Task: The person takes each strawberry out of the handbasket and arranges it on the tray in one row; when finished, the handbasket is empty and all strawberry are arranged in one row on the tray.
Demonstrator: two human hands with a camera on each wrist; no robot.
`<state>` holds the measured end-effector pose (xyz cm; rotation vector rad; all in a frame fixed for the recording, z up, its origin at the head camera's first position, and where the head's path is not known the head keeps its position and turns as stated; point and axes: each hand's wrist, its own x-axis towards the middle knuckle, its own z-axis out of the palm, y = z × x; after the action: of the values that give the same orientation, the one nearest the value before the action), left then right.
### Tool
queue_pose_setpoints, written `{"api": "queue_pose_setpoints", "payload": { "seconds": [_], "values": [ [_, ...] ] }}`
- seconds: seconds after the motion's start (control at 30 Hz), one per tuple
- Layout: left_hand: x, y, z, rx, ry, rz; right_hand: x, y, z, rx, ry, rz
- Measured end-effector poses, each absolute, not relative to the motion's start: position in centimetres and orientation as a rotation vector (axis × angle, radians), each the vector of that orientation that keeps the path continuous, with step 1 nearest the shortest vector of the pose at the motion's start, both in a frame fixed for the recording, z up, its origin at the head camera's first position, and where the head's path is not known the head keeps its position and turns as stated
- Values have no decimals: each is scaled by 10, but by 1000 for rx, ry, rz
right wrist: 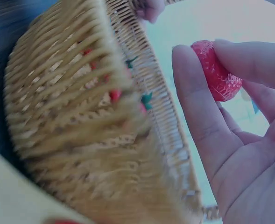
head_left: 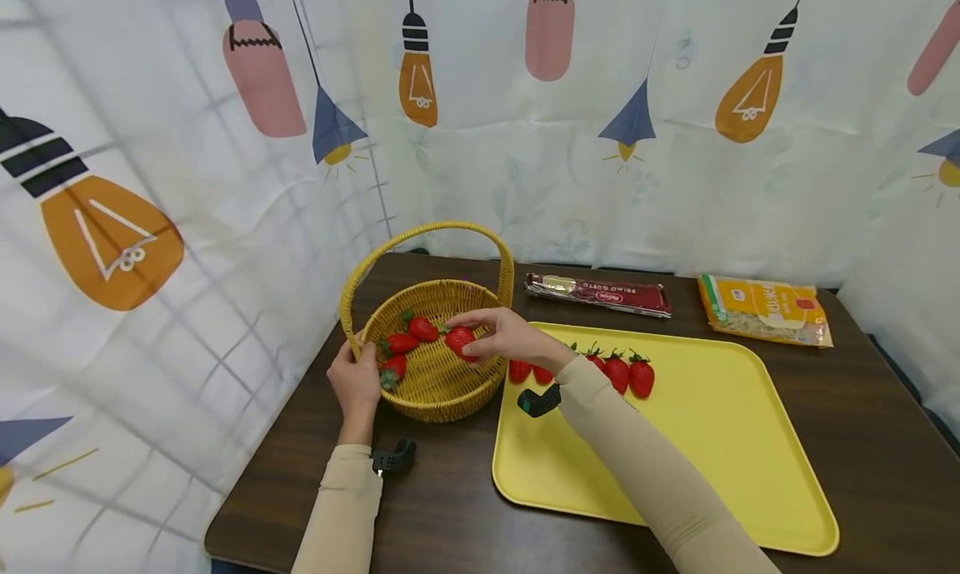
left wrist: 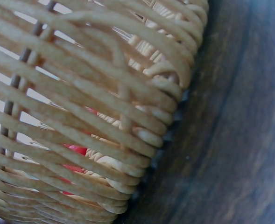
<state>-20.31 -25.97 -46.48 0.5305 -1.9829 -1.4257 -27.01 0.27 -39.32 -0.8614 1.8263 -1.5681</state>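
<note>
Over the right part of a yellow wicker basket (head_left: pixel 442 409), my right hand (head_left: pixel 504 336) pinches a strawberry (head_left: pixel 460 341) between thumb and fingers. The right wrist view shows that strawberry (right wrist: pixel 216 70) held higher than the basket rim (right wrist: pixel 174 135). My left hand (head_left: pixel 357 384) grips the basket's left side, near the foot of its arched handle (head_left: pixel 427 227). Inside the basket lie several strawberries (head_left: pixel 402 343) with green leaves, grouped at the left. Red shows through the weave (left wrist: pixel 76 149) in the left wrist view.
A yellow tray (head_left: pixel 712 441) right of the basket bears a row of strawberries (head_left: pixel 641 376), partly hidden by my right forearm. Behind it lie a dark red packet (head_left: pixel 600 295) and a yellow food bag (head_left: pixel 765 310). A printed curtain (head_left: pixel 480 166) hangs along the table's back.
</note>
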Motion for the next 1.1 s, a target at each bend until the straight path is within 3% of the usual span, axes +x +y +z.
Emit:
{"api": "queue_pose_setpoints", "payload": {
  "seconds": [0.47, 1.1],
  "values": [
    [-203, -262, -466, 540, -2002, -1411, -244, 54, -412, -721, 1858, -1801],
    [-204, -261, -466, 525, -1992, -1441, -219, 181, -439, -527, 2186, -1937]
  ]
}}
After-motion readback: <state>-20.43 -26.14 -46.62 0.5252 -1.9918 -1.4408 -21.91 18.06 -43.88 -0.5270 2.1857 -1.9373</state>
